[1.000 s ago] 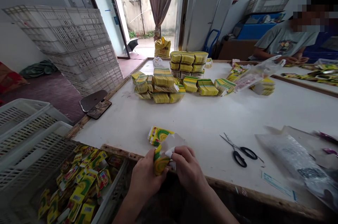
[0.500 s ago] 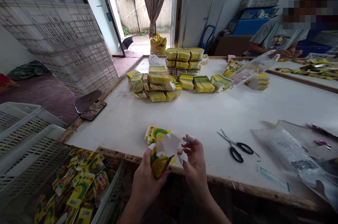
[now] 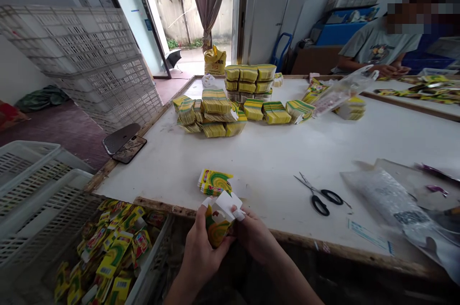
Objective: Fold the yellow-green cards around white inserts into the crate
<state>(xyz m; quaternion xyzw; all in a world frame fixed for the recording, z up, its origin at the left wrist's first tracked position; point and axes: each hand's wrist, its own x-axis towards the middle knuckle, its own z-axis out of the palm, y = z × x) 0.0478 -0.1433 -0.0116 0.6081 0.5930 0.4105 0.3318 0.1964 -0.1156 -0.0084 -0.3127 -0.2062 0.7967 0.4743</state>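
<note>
A small yellow and green carton (image 3: 216, 234) is at the table's front edge, its white inside flaps standing up at the open top. My left hand (image 3: 201, 243) wraps round its left side, thumb in front. From the right, my right hand (image 3: 254, 235) pinches the carton's edge by a white flap; some of its fingers are hidden behind. White tape covers fingertips on both hands. Just beyond the carton lies a small pile of flat yellow cartons (image 3: 214, 182) on the white table (image 3: 266, 161).
Black-handled scissors (image 3: 319, 196) lie to the right, near a clear plastic bag (image 3: 384, 195). Bundled carton stacks (image 3: 215, 104) stand farther back. A phone (image 3: 130, 149) rests at the left edge. Below left, a crate (image 3: 149, 257) holds many filled cartons. A co-worker (image 3: 373, 49) sits at far right.
My right hand has moved left and down from the raised flaps onto the carton's right edge. The carton now looks squarer, its white flaps more upright.
</note>
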